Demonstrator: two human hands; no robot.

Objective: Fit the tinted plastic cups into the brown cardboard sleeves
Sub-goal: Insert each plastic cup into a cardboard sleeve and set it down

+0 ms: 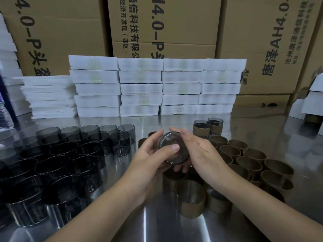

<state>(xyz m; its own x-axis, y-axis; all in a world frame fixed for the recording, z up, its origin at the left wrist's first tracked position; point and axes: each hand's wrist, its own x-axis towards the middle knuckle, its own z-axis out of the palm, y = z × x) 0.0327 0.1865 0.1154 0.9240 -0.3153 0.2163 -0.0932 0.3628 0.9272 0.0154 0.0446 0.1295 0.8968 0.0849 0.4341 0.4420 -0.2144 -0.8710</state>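
A tinted plastic cup (172, 155) lies on its side between my two hands above the middle of the steel table, its round end facing me. My left hand (150, 154) grips it from the left, thumb across its face. My right hand (199, 151) presses flat against its right side. Whether a sleeve is on it I cannot tell. Several bare tinted cups (57, 154) stand at the left. Empty brown cardboard sleeves (248, 163) stand at the right. Two cups in sleeves (201, 128) stand behind them.
The steel table (157, 224) reflects light in front. Stacks of white foam trays (139, 88) line the back, with big cardboard cartons (164, 27) behind them. White boxes (311, 102) sit at the far right. More sleeves (190, 198) stand right under my wrists.
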